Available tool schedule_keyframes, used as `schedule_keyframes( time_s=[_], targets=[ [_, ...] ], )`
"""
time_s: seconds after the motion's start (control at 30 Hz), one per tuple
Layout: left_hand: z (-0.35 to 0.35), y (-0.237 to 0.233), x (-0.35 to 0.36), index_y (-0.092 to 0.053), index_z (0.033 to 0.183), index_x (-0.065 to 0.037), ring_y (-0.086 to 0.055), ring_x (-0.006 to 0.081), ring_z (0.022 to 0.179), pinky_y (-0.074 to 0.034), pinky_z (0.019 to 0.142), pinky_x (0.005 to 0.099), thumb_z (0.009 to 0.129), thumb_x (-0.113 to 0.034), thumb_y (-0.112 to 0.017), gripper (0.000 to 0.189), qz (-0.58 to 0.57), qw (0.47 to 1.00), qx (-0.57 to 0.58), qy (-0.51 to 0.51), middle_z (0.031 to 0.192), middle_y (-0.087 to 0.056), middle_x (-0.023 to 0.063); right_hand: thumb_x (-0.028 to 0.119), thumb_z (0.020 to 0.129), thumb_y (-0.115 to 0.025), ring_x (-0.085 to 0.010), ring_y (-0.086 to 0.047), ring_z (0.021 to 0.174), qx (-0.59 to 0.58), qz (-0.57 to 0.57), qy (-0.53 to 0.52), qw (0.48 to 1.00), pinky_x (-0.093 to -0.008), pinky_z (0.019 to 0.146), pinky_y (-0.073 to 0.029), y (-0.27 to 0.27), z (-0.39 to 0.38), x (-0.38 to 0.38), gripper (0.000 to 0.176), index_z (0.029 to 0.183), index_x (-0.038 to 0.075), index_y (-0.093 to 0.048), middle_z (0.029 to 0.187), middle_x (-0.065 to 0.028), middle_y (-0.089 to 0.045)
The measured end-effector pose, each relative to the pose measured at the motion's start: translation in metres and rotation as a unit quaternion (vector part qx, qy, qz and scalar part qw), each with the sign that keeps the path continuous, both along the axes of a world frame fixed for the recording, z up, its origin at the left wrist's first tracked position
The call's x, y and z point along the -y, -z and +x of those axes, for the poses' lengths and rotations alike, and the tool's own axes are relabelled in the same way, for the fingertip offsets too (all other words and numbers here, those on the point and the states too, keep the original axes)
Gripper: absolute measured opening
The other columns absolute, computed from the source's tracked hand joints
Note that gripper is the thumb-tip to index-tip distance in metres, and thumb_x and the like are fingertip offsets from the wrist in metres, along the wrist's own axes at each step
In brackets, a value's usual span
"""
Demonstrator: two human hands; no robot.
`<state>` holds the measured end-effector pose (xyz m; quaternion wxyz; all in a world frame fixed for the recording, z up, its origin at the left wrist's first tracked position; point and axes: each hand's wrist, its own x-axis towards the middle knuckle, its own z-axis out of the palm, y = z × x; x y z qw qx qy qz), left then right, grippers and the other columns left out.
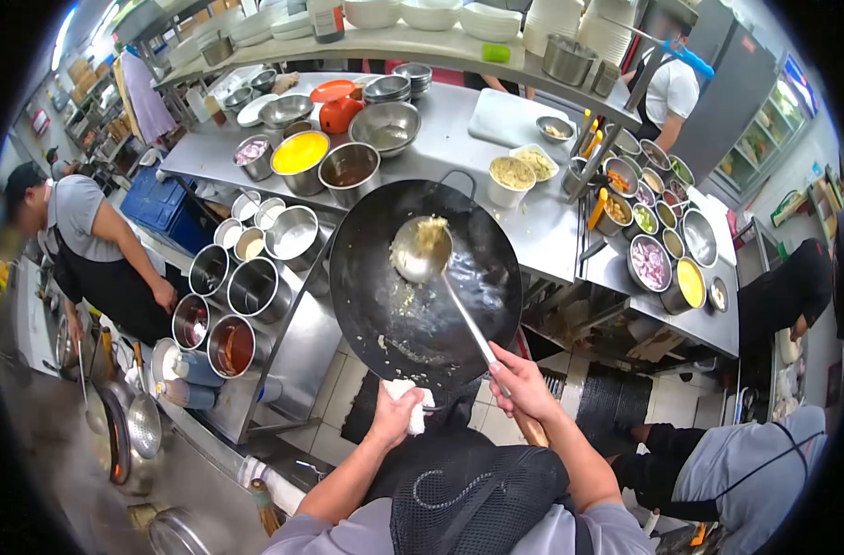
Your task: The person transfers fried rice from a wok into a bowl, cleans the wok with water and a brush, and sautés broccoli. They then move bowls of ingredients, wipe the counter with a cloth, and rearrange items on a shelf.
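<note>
A large black wok [366, 222] is in front of me at the middle of the view, with wet bits of food stuck to its inside. My left hand [391, 414] is closed around a folded white cloth [413, 396] at the wok's near rim, where the near handle is mostly hidden. In my right hand [526, 381] is the shaft of a long metal ladle [468, 316] with a wooden end. The ladle's bowl is inside the wok and holds some pale yellowish chopped food.
Steel pots of sauces [239, 344] stand left of the wok. Behind it, a steel counter [431, 139] carries bowls, a red scale [339, 109] and a white tub [512, 180]. Ingredient bowls [649, 262] crowd the right. People work at left [103, 231], right and near right [750, 472].
</note>
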<state>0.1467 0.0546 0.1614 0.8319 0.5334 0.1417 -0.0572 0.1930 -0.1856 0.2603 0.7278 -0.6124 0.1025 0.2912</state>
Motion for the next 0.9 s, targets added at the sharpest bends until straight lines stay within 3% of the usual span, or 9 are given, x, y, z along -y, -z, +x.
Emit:
schedule_keyframes(
  time_s=[0.1, 0.2, 0.3, 0.43, 0.5, 0.6, 0.63, 0.77, 0.9],
  targets=[
    [-0.008, -0.01, -0.011, -0.057, 0.094, -0.004, -0.064, 0.0184, 0.062, -0.052, 0.049, 0.0301, 0.087, -0.007, -0.057, 0.008, -0.069, 0.993, -0.083, 0.043, 0.08, -0.065, 0.0078, 0.021, 0.099, -0.055, -0.0068, -0.041, 0.041, -0.096, 0.042, 0.029, 0.994, -0.0226, 0.037, -0.035, -0.013, -0.018, 0.012, 0.052, 0.147, 0.014, -0.038, 0.068, -0.0024, -0.054],
    [-0.011, -0.015, -0.017, -0.057, 0.097, -0.004, -0.064, 0.0184, 0.062, -0.052, 0.049, 0.0296, 0.086, -0.009, -0.059, 0.012, -0.107, 0.985, -0.131, 0.03, 0.081, -0.065, 0.0079, 0.022, 0.098, -0.055, -0.0058, -0.04, 0.039, -0.135, 0.083, 0.075, 0.984, -0.021, 0.034, -0.032, -0.029, -0.026, 0.024, 0.05, 0.146, 0.013, -0.04, 0.068, -0.0035, -0.055],
    [-0.007, -0.014, -0.027, -0.056, 0.099, -0.003, -0.064, 0.019, 0.063, -0.054, 0.051, 0.0306, 0.087, -0.012, -0.061, 0.016, -0.109, 0.983, -0.147, 0.009, 0.085, -0.065, 0.01, 0.022, 0.099, -0.054, -0.0059, -0.04, 0.04, -0.078, 0.077, 0.111, 0.988, -0.0213, 0.033, -0.033, -0.044, -0.007, 0.031, 0.054, 0.148, 0.011, -0.035, 0.067, -0.004, -0.054],
    [0.0, -0.018, -0.04, -0.056, 0.098, -0.002, -0.064, 0.0197, 0.063, -0.054, 0.049, 0.0296, 0.088, -0.011, -0.06, 0.014, -0.114, 0.985, -0.128, -0.008, 0.084, -0.064, 0.01, 0.02, 0.099, -0.052, -0.0093, -0.045, 0.042, 0.112, -0.124, 0.117, 0.979, -0.0247, 0.036, -0.039, -0.057, 0.045, 0.019, 0.052, 0.147, 0.009, -0.037, 0.065, -0.0025, -0.053],
    [0.005, -0.022, -0.045, -0.056, 0.093, -0.002, -0.063, 0.0194, 0.059, -0.053, 0.047, 0.0291, 0.089, -0.01, -0.058, 0.009, -0.106, 0.988, -0.111, -0.023, 0.08, -0.063, 0.0097, 0.019, 0.098, -0.055, -0.0056, -0.046, 0.043, 0.212, -0.268, 0.133, 0.931, -0.0241, 0.037, -0.038, -0.042, 0.078, 0.015, 0.052, 0.145, 0.006, -0.04, 0.062, 0.0007, -0.051],
    [0.013, -0.015, -0.053, -0.056, 0.089, -0.002, -0.062, 0.0189, 0.055, -0.051, 0.044, 0.0285, 0.089, -0.011, -0.056, 0.008, -0.09, 0.99, -0.092, -0.057, 0.075, -0.062, 0.0094, 0.02, 0.093, -0.058, -0.0395, -0.065, 0.061, 0.394, -0.556, 0.104, 0.724, -0.0446, 0.06, -0.051, -0.002, 0.127, 0.029, 0.05, 0.139, 0.004, -0.047, 0.075, -0.0242, -0.066],
    [0.016, -0.017, -0.056, -0.055, 0.089, -0.002, -0.062, 0.0189, 0.054, -0.05, 0.044, 0.0287, 0.089, -0.01, -0.056, 0.008, -0.09, 0.991, -0.081, -0.055, 0.074, -0.062, 0.0097, 0.019, 0.091, -0.058, -0.0477, -0.062, 0.078, 0.36, -0.575, 0.106, 0.727, -0.0511, 0.073, -0.05, 0.003, 0.136, 0.029, 0.049, 0.137, 0.005, -0.048, 0.084, -0.0319, -0.063],
    [0.028, -0.025, -0.065, -0.054, 0.09, -0.002, -0.061, 0.0188, 0.054, -0.051, 0.045, 0.0292, 0.089, -0.01, -0.057, 0.008, -0.078, 0.993, -0.072, -0.056, 0.074, -0.062, 0.0095, 0.022, 0.092, -0.058, -0.0427, -0.066, 0.075, 0.334, -0.684, 0.062, 0.645, -0.0507, 0.07, -0.054, 0.04, 0.158, 0.041, 0.052, 0.14, 0.012, -0.044, 0.085, -0.0222, -0.066],
    [0.045, -0.029, -0.067, -0.055, 0.09, -0.002, -0.061, 0.0184, 0.054, -0.051, 0.045, 0.0291, 0.089, -0.01, -0.057, 0.008, -0.075, 0.994, -0.063, -0.048, 0.074, -0.062, 0.0093, 0.022, 0.093, -0.057, -0.0411, -0.064, 0.075, 0.334, -0.706, 0.101, 0.616, -0.0496, 0.068, -0.053, 0.06, 0.155, 0.054, 0.049, 0.14, 0.013, -0.045, 0.088, -0.0214, -0.065]
  ],
)
